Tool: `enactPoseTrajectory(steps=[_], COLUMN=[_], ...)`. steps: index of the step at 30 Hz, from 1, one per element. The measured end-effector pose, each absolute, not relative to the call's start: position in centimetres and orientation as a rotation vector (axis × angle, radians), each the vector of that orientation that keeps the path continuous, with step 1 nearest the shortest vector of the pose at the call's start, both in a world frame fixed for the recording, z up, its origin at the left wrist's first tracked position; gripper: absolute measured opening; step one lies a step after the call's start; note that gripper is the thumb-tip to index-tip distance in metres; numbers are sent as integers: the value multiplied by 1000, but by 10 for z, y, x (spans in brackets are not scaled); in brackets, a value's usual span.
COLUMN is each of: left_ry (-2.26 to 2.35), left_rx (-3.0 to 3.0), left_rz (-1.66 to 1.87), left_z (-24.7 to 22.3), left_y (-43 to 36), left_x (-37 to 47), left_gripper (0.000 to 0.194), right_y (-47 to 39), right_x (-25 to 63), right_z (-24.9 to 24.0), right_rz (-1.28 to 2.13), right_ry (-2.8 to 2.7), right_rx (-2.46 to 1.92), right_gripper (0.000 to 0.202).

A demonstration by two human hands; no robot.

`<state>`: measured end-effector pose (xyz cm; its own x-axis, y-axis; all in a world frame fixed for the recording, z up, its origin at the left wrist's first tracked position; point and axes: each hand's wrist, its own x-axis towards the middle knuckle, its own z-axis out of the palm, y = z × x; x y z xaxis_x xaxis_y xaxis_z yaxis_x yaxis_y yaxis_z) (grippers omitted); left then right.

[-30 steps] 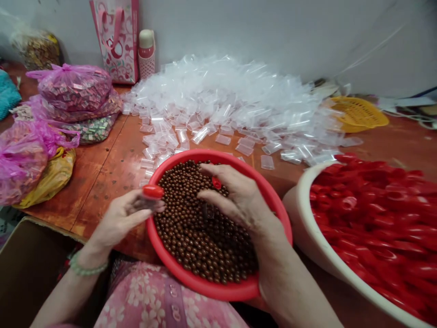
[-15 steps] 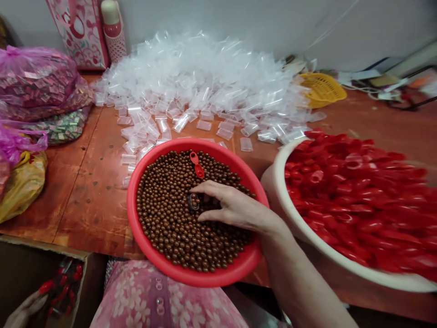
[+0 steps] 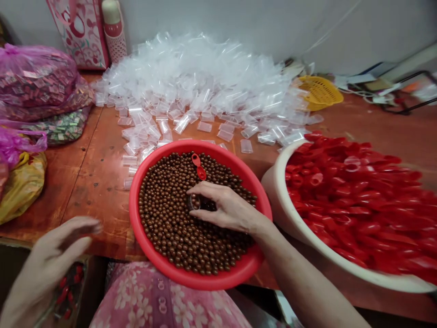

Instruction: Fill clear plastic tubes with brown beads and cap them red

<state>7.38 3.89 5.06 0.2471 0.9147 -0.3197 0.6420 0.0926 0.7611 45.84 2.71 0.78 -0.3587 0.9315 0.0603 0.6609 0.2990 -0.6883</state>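
Observation:
A red bowl (image 3: 134,207) holds a heap of small glossy brown balls (image 3: 164,205). My right hand (image 3: 228,205) reaches into it, thumb and fingers around a short clear plastic tube (image 3: 195,202) whose open end faces left and shows brown balls inside. A red two-part plastic cap (image 3: 198,166) lies on the balls just beyond my fingers. My left hand (image 3: 51,259) is over the table's front edge, left of the bowl, slightly blurred. Its fingers are stretched out and apart from the thumb, with nothing in them.
Clear tubes (image 3: 205,77) lie in a big pile behind the bowl. A white tub (image 3: 278,175) at right is heaped with red plastic pieces (image 3: 355,205). Filled plastic bags (image 3: 37,82) sit at left. A box with red-capped tubes (image 3: 68,291) is below my left hand.
My left hand has come up out of the box at lower left, leaving the red-capped tube it was at. The tube in my right hand has shifted slightly among the balls.

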Motion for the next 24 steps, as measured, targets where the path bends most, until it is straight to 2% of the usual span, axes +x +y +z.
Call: enactPoseTrajectory(steps=[5, 11, 18, 24], left_ry=[878, 642, 671, 600], left_rx=[1757, 1787, 1573, 1411], left_rz=[401, 290, 264, 343], left_z=[42, 10, 6, 6], left_y=[75, 92, 92, 94], left_x=[204, 249, 251, 251], left_gripper=[47, 59, 43, 45], right_y=[29, 29, 29, 28], right_x=[456, 451, 449, 445], right_z=[19, 24, 21, 14], right_rz=[813, 949, 1039, 1158], right_ry=[-2077, -1939, -1787, -1574], right_rx=[-1363, -1333, -1278, -1311], right_gripper=[34, 41, 27, 32])
